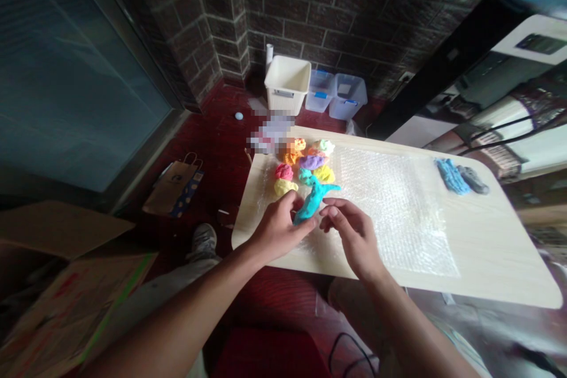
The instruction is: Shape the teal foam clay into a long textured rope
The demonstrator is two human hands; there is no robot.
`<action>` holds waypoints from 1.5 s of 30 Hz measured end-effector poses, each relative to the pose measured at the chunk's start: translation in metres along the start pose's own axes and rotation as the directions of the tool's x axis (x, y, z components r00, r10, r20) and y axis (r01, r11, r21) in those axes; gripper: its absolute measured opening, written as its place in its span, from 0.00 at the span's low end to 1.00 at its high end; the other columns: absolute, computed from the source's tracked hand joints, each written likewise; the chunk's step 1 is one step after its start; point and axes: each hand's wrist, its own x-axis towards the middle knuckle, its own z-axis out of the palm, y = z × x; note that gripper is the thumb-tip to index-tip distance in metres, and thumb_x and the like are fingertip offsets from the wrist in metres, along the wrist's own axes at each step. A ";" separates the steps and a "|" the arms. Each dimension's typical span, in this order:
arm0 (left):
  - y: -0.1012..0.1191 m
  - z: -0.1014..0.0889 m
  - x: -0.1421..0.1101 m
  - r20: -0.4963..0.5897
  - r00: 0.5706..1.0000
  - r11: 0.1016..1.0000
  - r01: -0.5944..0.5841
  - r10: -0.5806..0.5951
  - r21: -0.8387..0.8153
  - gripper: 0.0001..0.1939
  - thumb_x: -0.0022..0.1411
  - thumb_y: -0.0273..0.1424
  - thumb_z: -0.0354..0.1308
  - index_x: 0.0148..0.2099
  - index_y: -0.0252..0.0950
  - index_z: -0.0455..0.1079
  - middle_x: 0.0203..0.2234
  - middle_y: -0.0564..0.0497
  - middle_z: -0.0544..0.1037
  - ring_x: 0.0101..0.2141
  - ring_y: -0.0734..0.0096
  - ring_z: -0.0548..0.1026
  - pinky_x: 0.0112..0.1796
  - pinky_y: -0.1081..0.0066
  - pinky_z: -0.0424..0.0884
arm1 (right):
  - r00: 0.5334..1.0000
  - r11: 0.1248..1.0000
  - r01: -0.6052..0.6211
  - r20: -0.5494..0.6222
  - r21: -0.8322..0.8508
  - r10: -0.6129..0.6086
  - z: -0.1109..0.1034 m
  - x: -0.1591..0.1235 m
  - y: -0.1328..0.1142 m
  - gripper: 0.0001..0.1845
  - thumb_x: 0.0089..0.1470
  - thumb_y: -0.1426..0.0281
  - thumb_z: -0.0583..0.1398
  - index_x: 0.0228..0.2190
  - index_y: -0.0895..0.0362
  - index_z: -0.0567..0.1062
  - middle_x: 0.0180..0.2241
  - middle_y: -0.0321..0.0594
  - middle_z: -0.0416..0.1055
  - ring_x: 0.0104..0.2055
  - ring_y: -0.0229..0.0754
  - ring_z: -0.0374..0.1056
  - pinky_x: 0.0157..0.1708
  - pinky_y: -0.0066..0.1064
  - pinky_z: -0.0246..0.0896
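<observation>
A bright turquoise lump of modelling clay (311, 203), drawn out into a long shape with a thin arm pointing right, is held up over the near left part of the table. My left hand (283, 221) grips its lower end between thumb and fingers. Just right of the clay is my right hand (349, 230), its fingers loosely curled and apart, with nothing visible in them. Behind the held piece lie several clay lumps, among them a red one (284, 172), a pale yellow one (285, 188), a purple one (312, 162) and a yellow one (325, 174).
Bubble wrap (390, 207) covers much of the table (496, 236). A blue bundle (452, 176) and a grey one (473, 180) lie at the right. Plastic bins (287, 85) stand behind the table. A paper bag (170, 186) and a cardboard box (88, 295) are at the left.
</observation>
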 end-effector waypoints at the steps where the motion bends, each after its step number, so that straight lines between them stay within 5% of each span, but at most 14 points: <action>1: 0.000 0.000 0.000 0.001 1.000 1.000 -0.009 0.009 0.006 0.11 0.60 0.35 0.67 0.40 0.38 0.69 0.32 0.51 0.80 0.33 0.67 0.77 0.33 0.70 0.71 | 0.999 0.999 0.020 -0.040 0.027 -0.019 -0.001 0.000 0.000 0.14 0.61 0.59 0.67 0.46 0.53 0.80 0.35 0.39 0.77 0.30 0.39 0.71 0.32 0.34 0.67; 5: 0.003 0.000 -0.002 0.091 0.995 0.999 -0.048 0.047 0.009 0.11 0.61 0.30 0.63 0.46 0.39 0.69 0.34 0.53 0.79 0.34 0.69 0.77 0.35 0.70 0.70 | 0.989 0.994 0.092 -0.121 0.055 -0.085 -0.004 0.001 -0.002 0.18 0.61 0.63 0.67 0.53 0.49 0.77 0.38 0.38 0.78 0.31 0.40 0.72 0.30 0.34 0.68; 9: 0.009 -0.002 -0.003 0.177 0.982 0.995 -0.073 0.059 0.073 0.04 0.62 0.27 0.60 0.41 0.38 0.70 0.30 0.55 0.76 0.31 0.71 0.72 0.33 0.71 0.65 | 0.985 0.991 0.132 -0.104 -0.022 -0.134 -0.005 0.000 -0.002 0.10 0.61 0.65 0.67 0.44 0.51 0.82 0.29 0.35 0.77 0.29 0.39 0.71 0.30 0.33 0.68; 16: 0.006 0.000 -0.004 0.219 0.975 0.999 -0.007 0.018 -0.052 0.15 0.73 0.43 0.53 0.40 0.37 0.67 0.28 0.54 0.75 0.28 0.72 0.73 0.31 0.72 0.66 | 0.999 0.993 0.050 0.013 -0.105 -0.049 -0.001 -0.004 -0.002 0.10 0.60 0.61 0.68 0.41 0.53 0.83 0.27 0.37 0.76 0.28 0.39 0.71 0.31 0.33 0.69; 21: 0.003 0.001 -0.003 0.221 0.973 0.997 -0.070 0.060 0.035 0.12 0.74 0.39 0.52 0.39 0.37 0.68 0.26 0.55 0.74 0.28 0.71 0.73 0.32 0.72 0.65 | 0.999 0.992 0.034 0.014 -0.123 -0.032 -0.002 -0.006 -0.005 0.13 0.60 0.59 0.68 0.44 0.52 0.82 0.29 0.38 0.76 0.30 0.41 0.71 0.32 0.35 0.70; 31: 0.002 0.000 -0.001 0.226 0.969 0.977 -0.136 0.097 0.164 0.07 0.70 0.31 0.55 0.46 0.36 0.73 0.33 0.50 0.80 0.34 0.66 0.77 0.34 0.70 0.65 | 0.967 0.906 0.247 0.146 -0.344 -0.208 -0.003 -0.007 0.001 0.11 0.61 0.65 0.68 0.46 0.47 0.83 0.40 0.43 0.76 0.41 0.46 0.73 0.39 0.38 0.71; 37: 0.005 0.002 -0.004 0.218 0.975 0.987 -0.082 0.050 0.141 0.07 0.61 0.32 0.64 0.41 0.37 0.71 0.26 0.55 0.74 0.28 0.71 0.71 0.29 0.72 0.61 | 0.994 0.963 0.095 0.080 -0.254 -0.077 -0.003 -0.005 0.005 0.11 0.61 0.60 0.68 0.42 0.53 0.81 0.37 0.42 0.78 0.37 0.45 0.74 0.37 0.37 0.71; 45: 0.000 0.002 -0.002 0.192 0.981 0.992 0.004 -0.029 0.129 0.05 0.64 0.31 0.61 0.36 0.37 0.68 0.24 0.55 0.73 0.27 0.71 0.72 0.28 0.73 0.59 | 1.000 0.997 -0.019 -0.024 -0.074 0.017 -0.001 0.001 0.000 0.15 0.57 0.57 0.69 0.37 0.54 0.76 0.29 0.37 0.75 0.29 0.41 0.73 0.29 0.33 0.68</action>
